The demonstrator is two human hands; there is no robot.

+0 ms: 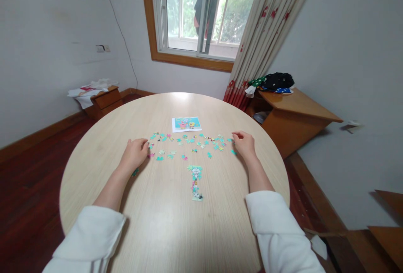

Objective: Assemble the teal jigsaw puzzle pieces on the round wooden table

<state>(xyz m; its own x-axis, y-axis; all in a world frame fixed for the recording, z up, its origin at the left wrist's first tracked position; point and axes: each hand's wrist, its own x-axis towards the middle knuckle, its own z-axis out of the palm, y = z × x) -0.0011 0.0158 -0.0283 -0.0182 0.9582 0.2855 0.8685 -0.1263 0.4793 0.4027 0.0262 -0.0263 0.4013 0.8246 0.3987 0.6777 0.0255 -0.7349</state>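
Note:
My left hand (136, 152) rests at the left end of a spread of loose jigsaw pieces (188, 140), its fingers loosely bent and nothing visible in them. A teal piece (135, 172) lies partly hidden beside my left wrist. On the right end, my right hand (244, 143) is beside a teal piece (233, 152), with thumb and forefinger slightly apart; no held piece shows. Between my forearms lies a joined upright strip of puzzle (197, 184) showing a cartoon squid figure. Behind the loose pieces is a printed reference picture (187, 124) with cartoon characters.
The round wooden table (163, 227) fills the middle. A small brown cabinet (107, 98) with white cloth stands at left, and a tilted brown desk (296, 105) with dark clothes at right. A curtain (267, 21) hangs beside the window (201, 12).

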